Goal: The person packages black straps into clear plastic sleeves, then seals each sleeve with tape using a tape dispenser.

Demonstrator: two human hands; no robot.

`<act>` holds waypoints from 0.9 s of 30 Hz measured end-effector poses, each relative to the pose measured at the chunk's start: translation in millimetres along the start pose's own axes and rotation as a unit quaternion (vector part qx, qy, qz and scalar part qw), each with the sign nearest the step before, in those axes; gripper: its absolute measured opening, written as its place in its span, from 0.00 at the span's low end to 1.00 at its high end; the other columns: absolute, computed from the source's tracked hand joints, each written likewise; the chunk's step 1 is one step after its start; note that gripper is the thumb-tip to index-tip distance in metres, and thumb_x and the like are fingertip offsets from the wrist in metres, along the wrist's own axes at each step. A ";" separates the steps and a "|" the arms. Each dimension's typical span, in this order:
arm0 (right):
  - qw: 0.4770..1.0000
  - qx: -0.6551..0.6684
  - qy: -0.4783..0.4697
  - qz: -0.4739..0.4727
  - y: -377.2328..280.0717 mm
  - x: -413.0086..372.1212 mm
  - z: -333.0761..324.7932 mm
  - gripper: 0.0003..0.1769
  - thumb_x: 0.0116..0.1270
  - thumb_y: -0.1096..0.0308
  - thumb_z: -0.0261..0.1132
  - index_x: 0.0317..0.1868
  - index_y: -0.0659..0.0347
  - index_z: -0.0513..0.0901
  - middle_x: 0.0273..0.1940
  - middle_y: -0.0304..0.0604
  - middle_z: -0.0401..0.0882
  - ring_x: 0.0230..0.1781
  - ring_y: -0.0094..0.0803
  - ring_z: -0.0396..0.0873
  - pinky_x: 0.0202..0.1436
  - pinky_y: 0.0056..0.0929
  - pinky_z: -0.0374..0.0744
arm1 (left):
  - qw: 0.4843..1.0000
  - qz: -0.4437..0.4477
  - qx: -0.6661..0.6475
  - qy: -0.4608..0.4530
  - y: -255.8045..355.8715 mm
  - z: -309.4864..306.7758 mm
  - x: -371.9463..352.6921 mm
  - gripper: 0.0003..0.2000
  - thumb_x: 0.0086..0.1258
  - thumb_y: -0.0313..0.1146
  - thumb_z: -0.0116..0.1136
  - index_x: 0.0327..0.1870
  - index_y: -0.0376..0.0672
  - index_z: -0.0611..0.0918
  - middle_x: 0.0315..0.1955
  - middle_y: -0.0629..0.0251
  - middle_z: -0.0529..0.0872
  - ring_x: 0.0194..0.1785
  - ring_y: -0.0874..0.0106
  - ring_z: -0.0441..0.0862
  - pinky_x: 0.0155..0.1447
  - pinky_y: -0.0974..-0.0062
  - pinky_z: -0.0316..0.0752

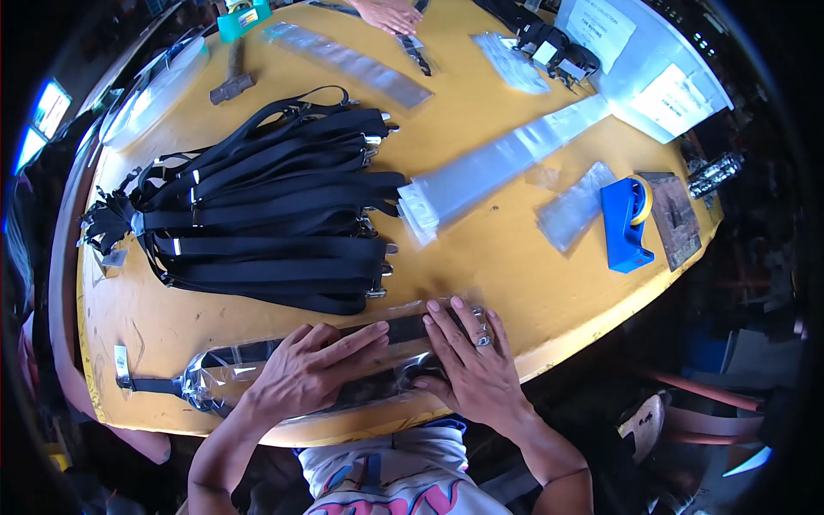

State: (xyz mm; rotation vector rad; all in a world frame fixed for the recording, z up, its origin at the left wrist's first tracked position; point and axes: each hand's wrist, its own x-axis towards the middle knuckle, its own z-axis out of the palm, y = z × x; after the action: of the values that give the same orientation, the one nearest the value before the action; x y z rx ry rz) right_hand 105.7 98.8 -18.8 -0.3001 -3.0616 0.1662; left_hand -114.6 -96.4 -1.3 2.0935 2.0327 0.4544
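Note:
A clear plastic bag (225,365) with black suspenders inside lies along the near table edge. The suspenders' strap end (154,385), carrying a white tag (122,364), sticks out of the bag's left end. My left hand (302,371) rests on the middle of the bag, fingers stretched to the right. Pressed flat near the bag's right end is my right hand (470,365), fingers apart and a ring on one. Just beyond lies a large bundle of black suspenders (283,202) with metal clips, gathered at its left end.
Stacked clear plastic sleeves (498,163) lie right of the bundle. On the right are smaller bags (577,206), a blue tape dispenser (625,227) and a metal plate (671,219). A labelled plastic bin (652,77), a hammer (233,81) and another person's hand (390,13) are farther back.

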 end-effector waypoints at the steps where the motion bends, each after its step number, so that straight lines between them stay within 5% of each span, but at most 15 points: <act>1: 1.000 -0.012 -0.016 0.001 -0.6 0.7 -2.6 0.43 0.78 0.31 0.56 0.79 0.56 0.75 0.87 0.40 0.58 0.89 0.42 0.50 0.88 0.56 0.49 | 1.000 -0.001 0.008 -0.005 0.7 -0.3 0.3 0.42 0.53 0.27 0.69 0.78 0.52 0.79 0.81 0.81 0.71 0.50 0.68 0.78 0.60 0.69 0.79; 8: 1.000 -0.001 -0.016 -0.004 -0.7 0.1 0.1 0.36 0.79 0.32 0.56 0.80 0.35 0.75 0.88 0.42 0.55 0.89 0.48 0.50 0.86 0.63 0.53 | 1.000 -0.012 0.003 0.003 -2.9 7.9 -1.8 0.41 0.52 0.27 0.69 0.76 0.53 0.81 0.81 0.81 0.73 0.48 0.68 0.77 0.58 0.70 0.78; 27: 0.999 0.046 -0.008 -0.009 3.6 -1.2 -4.6 0.32 0.78 0.34 0.60 0.74 0.37 0.81 0.88 0.46 0.55 0.89 0.53 0.49 0.82 0.68 0.59 | 0.999 -0.015 -0.011 0.049 -4.1 14.9 -4.8 0.36 0.54 0.30 0.71 0.72 0.48 0.84 0.80 0.79 0.74 0.48 0.69 0.77 0.54 0.72 0.76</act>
State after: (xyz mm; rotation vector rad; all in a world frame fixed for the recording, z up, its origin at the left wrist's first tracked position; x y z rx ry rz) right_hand 108.0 102.5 -14.7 -0.2666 -3.0592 0.3078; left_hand -113.4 -99.9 -17.0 2.0634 2.0984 0.5840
